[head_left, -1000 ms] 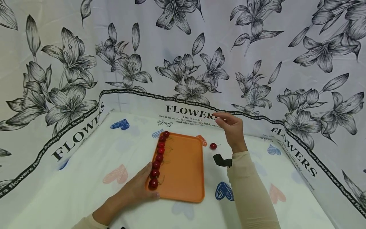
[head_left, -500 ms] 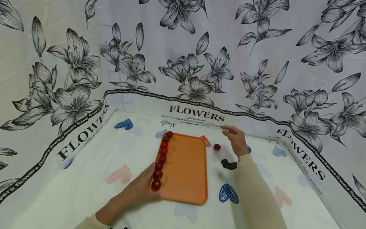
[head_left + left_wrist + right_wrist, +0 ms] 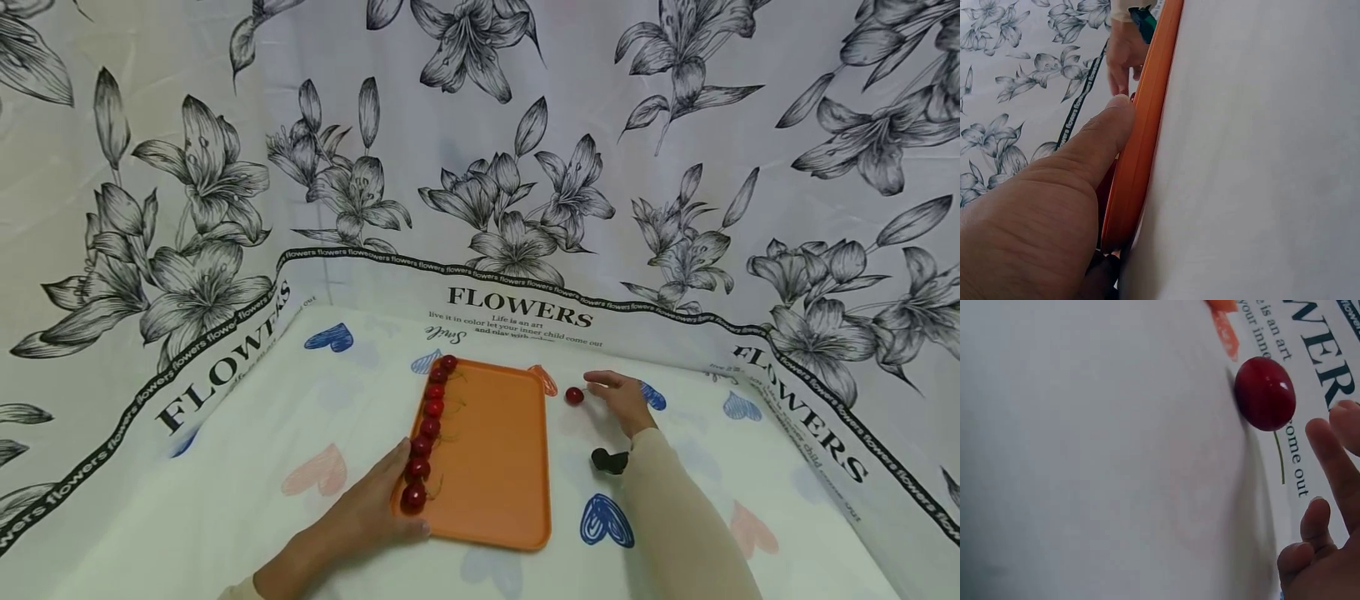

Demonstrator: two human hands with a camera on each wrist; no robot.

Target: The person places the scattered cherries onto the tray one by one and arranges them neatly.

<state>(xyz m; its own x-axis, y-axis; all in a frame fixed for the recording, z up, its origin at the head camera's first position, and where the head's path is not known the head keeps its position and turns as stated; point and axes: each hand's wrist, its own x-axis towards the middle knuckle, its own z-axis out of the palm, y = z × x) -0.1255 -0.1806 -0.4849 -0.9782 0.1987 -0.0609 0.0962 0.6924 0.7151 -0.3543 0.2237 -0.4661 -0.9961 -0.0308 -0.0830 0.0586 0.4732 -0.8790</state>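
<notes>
An orange tray [image 3: 487,467] lies on the white cloth, and several red cherries [image 3: 431,427] with stems form a row along its left side. At the tray's near left corner, my left hand [image 3: 371,504] grips the edge; in the left wrist view its thumb [image 3: 1094,140] lies over the rim. To the right of the tray sits a single cherry [image 3: 574,396], its stem [image 3: 1280,456] pointing toward my right hand. My right hand [image 3: 621,397] is low beside that cherry, fingers extended and apart from it, holding nothing.
A cloth [image 3: 315,417] printed with hearts covers the surface. Behind and at the sides hangs a curtain [image 3: 480,150] with black flower drawings. A dark device [image 3: 609,461] sits at my right wrist.
My right hand has come down from above the cloth to beside the single cherry. My left hand has stayed at the tray corner. The head view has shifted slightly.
</notes>
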